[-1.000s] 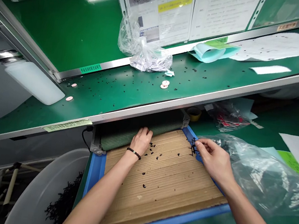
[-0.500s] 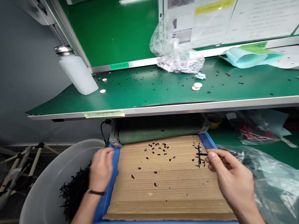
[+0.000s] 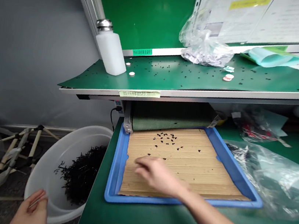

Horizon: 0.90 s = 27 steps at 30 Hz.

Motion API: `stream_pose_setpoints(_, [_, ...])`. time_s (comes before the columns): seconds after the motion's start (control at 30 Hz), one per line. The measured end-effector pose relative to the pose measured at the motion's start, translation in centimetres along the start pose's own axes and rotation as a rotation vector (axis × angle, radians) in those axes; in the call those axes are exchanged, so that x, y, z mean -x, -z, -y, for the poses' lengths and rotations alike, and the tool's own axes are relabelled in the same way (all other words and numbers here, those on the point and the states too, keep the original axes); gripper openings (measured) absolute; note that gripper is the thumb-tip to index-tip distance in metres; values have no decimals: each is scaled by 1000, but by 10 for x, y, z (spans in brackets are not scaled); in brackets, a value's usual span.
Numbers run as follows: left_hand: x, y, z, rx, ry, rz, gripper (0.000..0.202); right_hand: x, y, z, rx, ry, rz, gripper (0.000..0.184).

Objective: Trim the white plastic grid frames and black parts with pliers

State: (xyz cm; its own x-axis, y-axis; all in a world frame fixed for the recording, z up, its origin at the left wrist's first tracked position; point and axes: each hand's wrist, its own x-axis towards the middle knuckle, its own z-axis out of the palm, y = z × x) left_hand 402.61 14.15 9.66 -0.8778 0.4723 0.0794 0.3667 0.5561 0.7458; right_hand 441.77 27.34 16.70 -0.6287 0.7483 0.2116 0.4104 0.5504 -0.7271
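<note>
The work in hand is judged to be partly done: small black parts (image 3: 168, 138) are strewn loose on the corrugated cardboard (image 3: 217, 184), by which the blue tray (image 3: 118, 159) is lined. Most of them are gathered in a loose cluster near the green ribbed belt (image 3: 172, 123), while a few are scattered nearer the middle and toward the right. A tangled heap of thin black branched pieces (image 3: 84, 177) is held in the white plastic tub (image 3: 47, 164) to the left of the desk (image 3: 136, 221); whether these are offcuts or unworked stock cannot be told, so what is left cannot be counted. The right hand (image 3: 154, 174) is held low over the cardboard, left of its middle and nearer its front edge; its thumb and fingers are bent close to one another, but the grip is blurred and whether anything is pinched in it cannot be told. The left hand (image 3: 31, 208) is placed beside the near-left rim of the tub, fingers curled near the thumb; whether its grip is closed on the rim or on something small cannot be made out.
</note>
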Motion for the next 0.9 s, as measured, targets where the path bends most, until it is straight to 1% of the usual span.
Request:
stream_pose_setpoints(0.03, [12, -2, -4, 92, -29, 16, 37, 15, 9, -25, 49, -157, -58, 35])
stream_pose_setpoints(0.07, [23, -7, -12, 164, -67, 54, 38, 30, 21, -51, 139, -335, -127, 35])
stream_pose_setpoints(0.1, [35, -14, -24, 206, -110, 120, 41, 45, 34, -77, 198, -451, -178, 36])
stream_pose_setpoints(0.13, [46, -24, -39, 212, -169, 213, 43, 59, 49, -102, 246, -544, -219, 39])
stream_pose_setpoints(0.2, [69, -53, -75, 190, -345, 456, 43, 82, 77, -146, 359, -733, -284, 42])
stream_pose_setpoints(0.27, [91, -89, -109, 76, -572, 729, 41, 97, 100, -180, 444, -854, -290, 45])
stream_pose_setpoints(0.3, [101, -109, -123, -31, -684, 821, 40, 101, 107, -193, 473, -885, -274, 46])
stream_pose_setpoints(0.33, [110, -129, -135, -160, -771, 870, 41, 103, 112, -204, 492, -899, -249, 47])
stream_pose_setpoints(0.37, [117, -147, -143, -283, -823, 875, 41, 103, 115, -214, 504, -900, -221, 47])
stream_pose_setpoints(0.43, [127, -176, -153, -439, -858, 818, 41, 99, 114, -228, 516, -878, -169, 45])
stream_pose_setpoints(0.5, [133, -194, -154, -464, -858, 752, 39, 93, 110, -236, 517, -841, -130, 43])
stream_pose_setpoints(0.53, [135, -199, -153, -453, -862, 731, 37, 89, 107, -239, 514, -820, -116, 43])
stream_pose_setpoints(0.6, [139, -202, -152, -437, -874, 712, 33, 82, 100, -239, 502, -766, -95, 42])
stream_pose_setpoints(0.67, [144, -202, -153, -434, -885, 707, 27, 72, 93, -233, 473, -687, -77, 42])
stream_pose_setpoints(0.73, [150, -199, -157, -429, -895, 703, 24, 60, 84, -223, 419, -576, -54, 42])
stream_pose_setpoints(0.83, [149, -186, -163, -411, -907, 696, 26, 41, 74, -208, 310, -400, -25, 36])
stream_pose_setpoints(0.9, [136, -167, -161, -375, -875, 656, 26, 31, 72, -206, 264, -351, -40, 34])
